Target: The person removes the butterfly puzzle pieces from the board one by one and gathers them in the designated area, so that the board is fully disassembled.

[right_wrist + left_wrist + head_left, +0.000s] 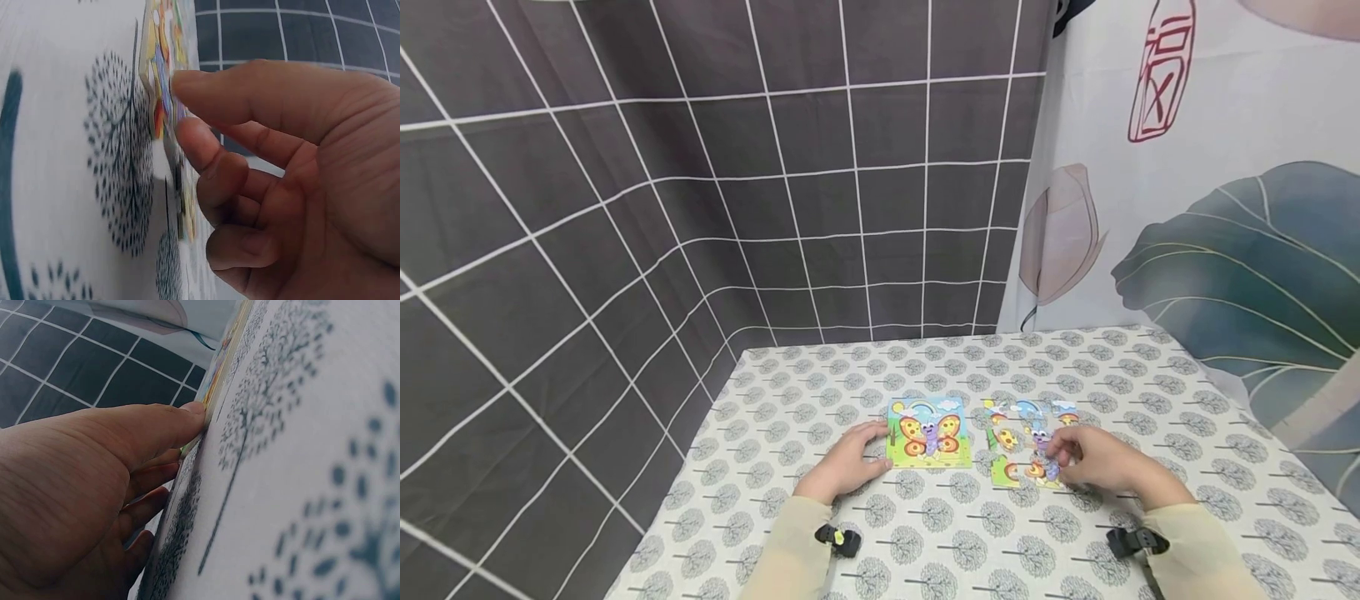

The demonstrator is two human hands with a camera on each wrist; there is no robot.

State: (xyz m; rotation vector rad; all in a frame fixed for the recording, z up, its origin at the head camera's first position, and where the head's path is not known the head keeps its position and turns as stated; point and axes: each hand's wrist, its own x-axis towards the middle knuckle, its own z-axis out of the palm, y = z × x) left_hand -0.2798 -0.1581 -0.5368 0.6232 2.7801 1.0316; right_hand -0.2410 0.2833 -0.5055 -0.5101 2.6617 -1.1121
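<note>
A square butterfly picture board (929, 433) lies flat on the patterned cloth. My left hand (852, 462) rests at its left side, thumb at the near corner and fingers along the edge. Beside it on the right, several puzzle pieces (1004, 472) with the same butterfly picture lie in loose rows with gaps between. My right hand (1093, 458) is over the right side of these pieces, fingers curled. In the right wrist view its thumb and index finger pinch at a purple puzzle piece (164, 94), partly hidden by the fingertips. Pieces under this hand are hidden.
The table's tree-print cloth (880, 550) spreads around both picture areas. Behind the table hangs a dark curtain (895, 200) with a white grid, meeting a pale leaf-print curtain (1217, 300) on the right. Each wrist wears a small black strap device (838, 540).
</note>
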